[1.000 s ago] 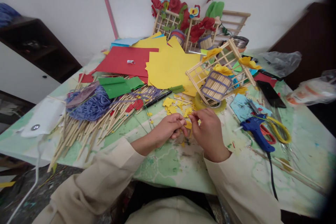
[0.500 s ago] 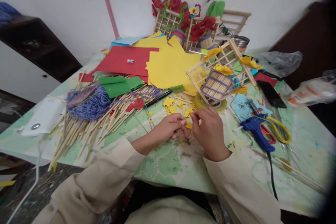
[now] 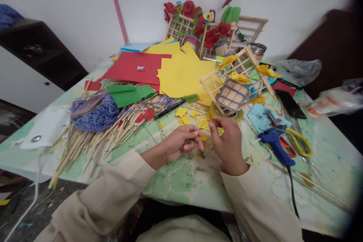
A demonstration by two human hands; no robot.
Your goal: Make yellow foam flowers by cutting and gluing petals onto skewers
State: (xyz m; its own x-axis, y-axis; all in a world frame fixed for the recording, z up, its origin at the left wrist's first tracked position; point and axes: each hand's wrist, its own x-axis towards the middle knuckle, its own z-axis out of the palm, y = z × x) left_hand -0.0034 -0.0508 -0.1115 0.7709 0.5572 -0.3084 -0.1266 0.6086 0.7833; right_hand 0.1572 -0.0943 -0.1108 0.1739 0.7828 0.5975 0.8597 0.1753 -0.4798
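Over the near middle of the table, my left hand (image 3: 183,143) has its thumb and fingers closed together. Whatever may be between them is too small or hidden to make out. A short gap to the right, my right hand (image 3: 228,141) is loosely bent, its thumb and forefinger slightly apart with nothing visible between them. Beneath and just beyond both hands lie yellow paper scraps (image 3: 185,120). A roll of clear tape (image 3: 239,115) sits behind my right hand, under a stick trellis (image 3: 233,94) that carries yellow paper flowers (image 3: 239,78).
To the left are thin wooden sticks (image 3: 93,145), purple yarn (image 3: 98,115) and green paper (image 3: 124,96). Red (image 3: 136,66) and yellow sheets (image 3: 184,73) lie behind. A blue glue gun (image 3: 273,143), yellow-handled scissors (image 3: 299,141) and a black phone (image 3: 290,104) are on the right.
My right thumb and forefinger have parted, and that hand has drawn slightly away from the left. My left hand stays nearly in place, fingers still closed. The view has shifted a little.
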